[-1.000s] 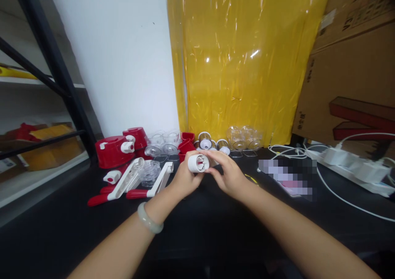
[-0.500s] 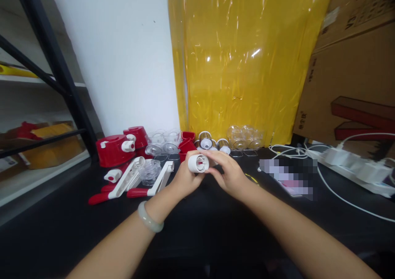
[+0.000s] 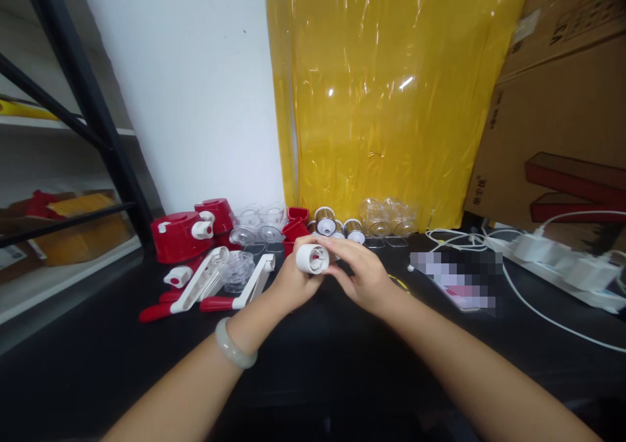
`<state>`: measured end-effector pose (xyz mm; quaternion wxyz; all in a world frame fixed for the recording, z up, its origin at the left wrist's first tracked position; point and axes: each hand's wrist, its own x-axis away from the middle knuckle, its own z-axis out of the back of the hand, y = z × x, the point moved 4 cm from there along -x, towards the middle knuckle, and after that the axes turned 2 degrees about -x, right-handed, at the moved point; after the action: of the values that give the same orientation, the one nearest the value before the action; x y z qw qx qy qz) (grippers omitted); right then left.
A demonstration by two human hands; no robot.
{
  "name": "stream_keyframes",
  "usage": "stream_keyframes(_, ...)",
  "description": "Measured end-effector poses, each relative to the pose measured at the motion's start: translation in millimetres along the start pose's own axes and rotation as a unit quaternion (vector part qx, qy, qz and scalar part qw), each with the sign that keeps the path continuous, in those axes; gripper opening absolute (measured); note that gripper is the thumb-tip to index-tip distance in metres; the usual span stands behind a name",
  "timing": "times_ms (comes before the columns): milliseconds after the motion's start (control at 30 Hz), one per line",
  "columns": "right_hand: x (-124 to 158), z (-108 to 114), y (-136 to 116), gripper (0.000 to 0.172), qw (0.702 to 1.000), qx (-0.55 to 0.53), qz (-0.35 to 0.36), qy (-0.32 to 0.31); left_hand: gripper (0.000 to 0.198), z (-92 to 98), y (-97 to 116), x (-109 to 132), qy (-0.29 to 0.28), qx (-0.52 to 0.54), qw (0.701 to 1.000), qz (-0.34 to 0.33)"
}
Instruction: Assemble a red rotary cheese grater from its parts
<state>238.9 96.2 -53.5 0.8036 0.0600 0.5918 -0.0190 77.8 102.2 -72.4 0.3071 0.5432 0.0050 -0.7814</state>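
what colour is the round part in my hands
The round part is white, with a little red inside; it shows in the head view.

A workshop, by its clustered red parts (image 3: pixel 178 236), shelving (image 3: pixel 73 64), carton (image 3: pixel 552 116)

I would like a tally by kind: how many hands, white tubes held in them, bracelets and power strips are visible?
Left hand and right hand: 2
White tube, held: 1
Bracelet: 1
Power strip: 1
Total: 5
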Motion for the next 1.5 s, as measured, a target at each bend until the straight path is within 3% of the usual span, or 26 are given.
stream_keyframes(233, 1.4, -1.3, 3.7, 0.068, 0.999, 0.015, -0.026, -0.015, 0.048, -2.5, -4.2, -3.8, 0.032, 0.082, 0.994, 0.069)
stream_keyframes(333, 3.3, 0.2, 15.2, 0.069, 0.996, 0.010, -0.081, -0.027, 0.050, -0.7, -9.1, -9.1, 0.044, 0.149, 0.978, 0.137)
stream_keyframes(400, 7.2, 0.0, 27.0, 0.059, 0.988, 0.009, -0.147, -0.042, 0.048, 0.8, -15.5, -11.3, 0.050, 0.219, 0.951, 0.213)
stream_keyframes(500, 16.6, -4.3, 43.4, 0.047, 0.969, 0.003, -0.236, -0.078, 0.045, 3.3, -25.0, -11.2, 0.085, 0.334, 0.880, 0.326)
stream_keyframes(600, 23.6, -11.2, 49.5, 0.050, 0.962, 0.000, -0.248, -0.115, 0.043, 6.6, -29.4, -10.9, 0.134, 0.385, 0.834, 0.371)
stream_keyframes(833, 25.9, -17.8, 43.8, 0.052, 0.976, 0.006, -0.191, -0.102, 0.037, 7.3, -30.6, -11.9, 0.159, 0.413, 0.814, 0.376)
stream_keyframes(1133, 25.6, -17.3, 42.4, 0.043, 0.983, -0.006, -0.177, -0.054, 0.037, 4.7, -36.3, -8.3, 0.141, 0.406, 0.822, 0.374)
stream_keyframes(1500, 24.9, -17.7, 41.7, 0.037, 0.985, -0.008, -0.165, -0.040, 0.040, 4.3, -35.6, -7.5, 0.138, 0.409, 0.823, 0.369)
